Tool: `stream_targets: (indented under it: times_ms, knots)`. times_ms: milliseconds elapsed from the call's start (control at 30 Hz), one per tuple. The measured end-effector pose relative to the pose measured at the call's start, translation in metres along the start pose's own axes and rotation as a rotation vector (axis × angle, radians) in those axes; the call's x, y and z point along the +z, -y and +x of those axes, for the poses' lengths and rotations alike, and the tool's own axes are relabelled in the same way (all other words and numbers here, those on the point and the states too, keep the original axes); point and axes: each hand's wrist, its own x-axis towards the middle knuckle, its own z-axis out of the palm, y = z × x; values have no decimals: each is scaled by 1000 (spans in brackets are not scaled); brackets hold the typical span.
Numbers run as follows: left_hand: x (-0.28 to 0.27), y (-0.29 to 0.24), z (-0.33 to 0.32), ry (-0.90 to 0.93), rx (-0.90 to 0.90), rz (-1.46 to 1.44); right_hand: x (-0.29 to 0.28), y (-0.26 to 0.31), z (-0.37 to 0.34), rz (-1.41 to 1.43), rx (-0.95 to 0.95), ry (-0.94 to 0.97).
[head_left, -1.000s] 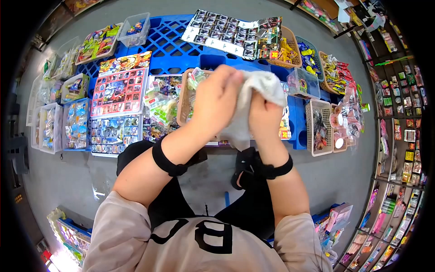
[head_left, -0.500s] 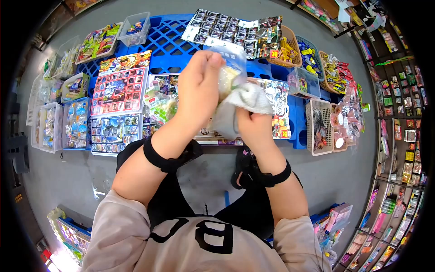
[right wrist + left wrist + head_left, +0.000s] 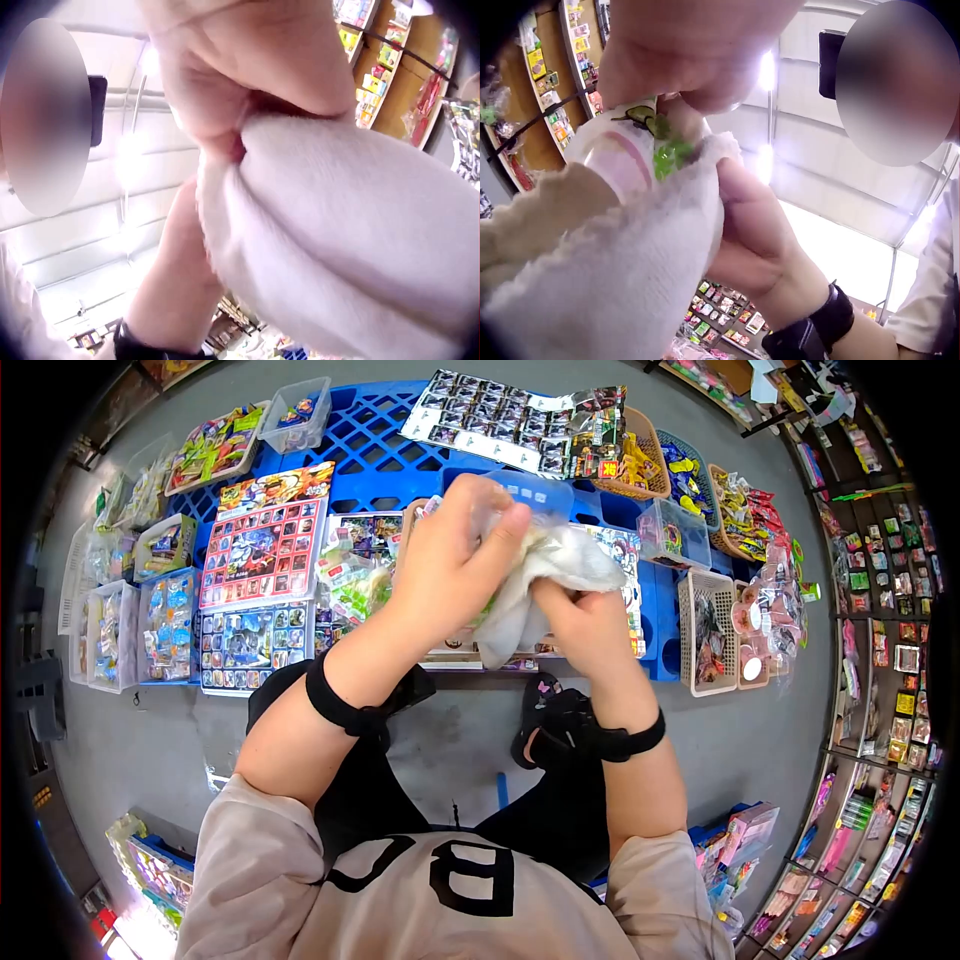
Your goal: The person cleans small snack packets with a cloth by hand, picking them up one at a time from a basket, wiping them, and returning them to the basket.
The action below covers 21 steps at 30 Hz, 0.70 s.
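My left hand (image 3: 455, 550) grips a clear plastic packet (image 3: 527, 492) over the middle of the display. In the left wrist view, green and pale contents and a pinkish rounded part show through the packet (image 3: 671, 154). A white cloth (image 3: 570, 565) is bunched in my right hand (image 3: 585, 625), thumb on top, and lies against the packet's near side. Folds of the cloth (image 3: 360, 217) fill much of the right wrist view and hide the right fingertips. Below the hands, a tan basket (image 3: 412, 520) is mostly covered by the left hand and cloth.
A blue plastic pallet (image 3: 350, 430) bears printed card sheets (image 3: 265, 555) on the left and a black-and-white sheet (image 3: 490, 420) at the back. Tubs and baskets of wrapped goods, such as a cream basket (image 3: 705, 680), stand on both sides. Stocked shelves (image 3: 880, 610) line the right.
The packet has come into sight above the cloth, which hid it a second ago. Over the last half second the right hand and cloth moved slightly right, and the cloth spread out.
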Motion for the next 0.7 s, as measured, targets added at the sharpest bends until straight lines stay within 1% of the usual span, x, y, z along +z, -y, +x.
stream_targets:
  times_ms: [33,67,100,133,167,200,233,267,300,333,367,433,500,533,600,633,700]
  knots:
    - [-2,3,2,-17,10,-11,-3,3,1,0,-4,1]
    - [-3,0,2,-18,12,-9,-5,6,1,25,58,59]
    - [-5,-6,1,10,-13,62,-6,7,1,50,121,116]
    - [-6,-9,1,39,-40,132,-6,6,0,52,122,114]
    - [-5,-7,1,41,-41,133,-6,4,-1,131,131,59]
    - [-4,-3,2,8,18,196,-6,2,-2,208,140,5]
    - [-4,0,3,-27,77,259,-4,0,-1,208,141,6]
    - [-3,-1,2,-29,76,259,-2,-2,0,237,127,-85]
    - [-1,-3,1,-33,151,235,1,-3,0,265,114,-175]
    - [1,-5,-1,-35,226,211,3,-3,0,265,114,-173]
    - [2,-6,-2,-35,225,210,5,-1,1,314,120,-198]
    - [3,-9,-4,36,223,158,4,-2,1,361,126,-223]
    - [2,-9,-4,24,206,185,-1,-7,1,152,123,-128]
    - [1,-9,-3,11,192,213,-1,-4,1,152,123,-127]
    - [2,-6,-2,-4,226,210,-2,3,2,198,136,-5]
    - [3,-4,-1,-18,257,205,-5,1,2,198,136,-3]
    - [3,-6,0,-17,253,183,-10,-4,2,115,143,13]
